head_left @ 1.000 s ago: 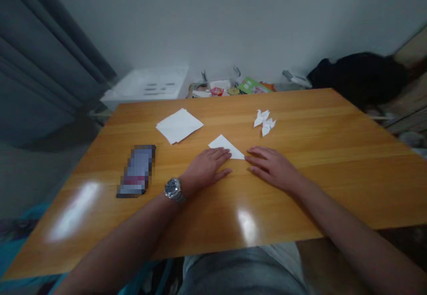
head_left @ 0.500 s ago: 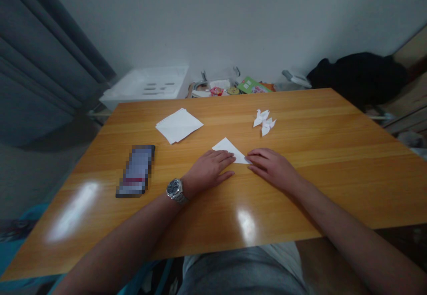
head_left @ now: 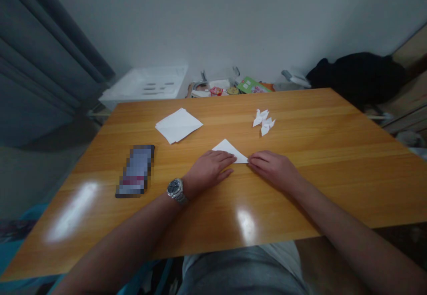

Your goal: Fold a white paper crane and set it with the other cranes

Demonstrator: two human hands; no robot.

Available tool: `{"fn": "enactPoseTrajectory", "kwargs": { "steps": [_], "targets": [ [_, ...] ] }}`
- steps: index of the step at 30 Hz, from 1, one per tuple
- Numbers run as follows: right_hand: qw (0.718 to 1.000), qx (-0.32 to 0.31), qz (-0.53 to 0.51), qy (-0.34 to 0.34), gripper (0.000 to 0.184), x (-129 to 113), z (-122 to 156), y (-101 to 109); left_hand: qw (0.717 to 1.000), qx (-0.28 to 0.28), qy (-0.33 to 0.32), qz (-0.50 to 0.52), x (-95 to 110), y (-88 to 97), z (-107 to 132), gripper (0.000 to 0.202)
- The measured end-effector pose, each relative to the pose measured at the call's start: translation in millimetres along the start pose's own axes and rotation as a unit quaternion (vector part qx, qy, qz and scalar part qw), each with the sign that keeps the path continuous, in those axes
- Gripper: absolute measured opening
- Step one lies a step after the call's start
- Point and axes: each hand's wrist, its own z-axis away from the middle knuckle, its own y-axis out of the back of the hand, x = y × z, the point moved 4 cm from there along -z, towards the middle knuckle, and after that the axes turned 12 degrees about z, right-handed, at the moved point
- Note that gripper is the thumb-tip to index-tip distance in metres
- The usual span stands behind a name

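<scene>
A white sheet of paper (head_left: 225,146), folded into a triangle, lies on the wooden table with its tip pointing away from me. My left hand (head_left: 213,166) rests flat over its left part, fingers stretched out and thumb apart, hiding the left corner. At the right corner, the fingertips and thumb of my right hand (head_left: 269,167) are drawn together on the paper's tip. Two white origami birds (head_left: 263,121) stand close together beyond my right hand. A stack of white paper sheets (head_left: 179,126) lies beyond my left hand.
A phone (head_left: 136,170) with a blurred screen lies left on the wooden table (head_left: 327,153). Behind the far edge are a white tray (head_left: 147,84), a green booklet (head_left: 251,85) and small packets. A black cloth-like heap (head_left: 360,77) is at the far right.
My right thumb and fingers have drawn together at the paper's right corner; before, they were apart. My left hand and the paper have stayed almost still.
</scene>
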Motion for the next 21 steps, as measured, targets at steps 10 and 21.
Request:
{"fn": "enactPoseTrajectory", "kwargs": {
  "steps": [10,21],
  "targets": [
    [0.997,0.062,0.007,0.046,0.015,-13.0,-1.8,13.0,1.0,0.016,-0.015,-0.003,4.0,3.1,-1.3,0.029],
    [0.985,0.009,-0.161,-0.062,0.018,-6.5,-4.7,11.8,0.996,0.065,-0.011,-0.067,7.4,12.3,-0.8,0.026]
  ]
}}
